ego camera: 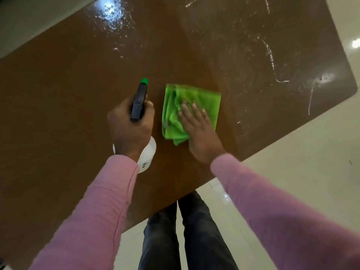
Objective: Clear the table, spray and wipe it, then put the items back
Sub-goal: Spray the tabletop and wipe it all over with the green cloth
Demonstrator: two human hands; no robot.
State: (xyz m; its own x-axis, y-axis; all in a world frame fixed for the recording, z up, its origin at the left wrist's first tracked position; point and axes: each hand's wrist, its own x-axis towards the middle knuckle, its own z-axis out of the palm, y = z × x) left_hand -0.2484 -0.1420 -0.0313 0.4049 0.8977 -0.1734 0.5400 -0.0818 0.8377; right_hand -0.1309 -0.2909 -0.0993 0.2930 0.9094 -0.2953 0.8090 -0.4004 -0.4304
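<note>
My left hand grips the spray bottle, green nozzle pointing away over the brown worktop. My right hand lies flat on the folded green cloth, wet streaks glistening beyond it.

glossy pale tiled floor, light glare

A: Lighting is coming from overhead, indoor, fairly even. Glare is blowing out on the wet table at far left and near the right corner.

B: Floor?

A: Glossy floor is throwing a hot spot at the right edge. Shadows are staying soft, darkening the table's near left part.

B: Sharpness?

A: Whole frame is looking soft and compressed. Right hand is smearing slightly on the green cloth. Wide-angle lens is bending the table edges and stretching both sleeves near the bottom corners.
</note>
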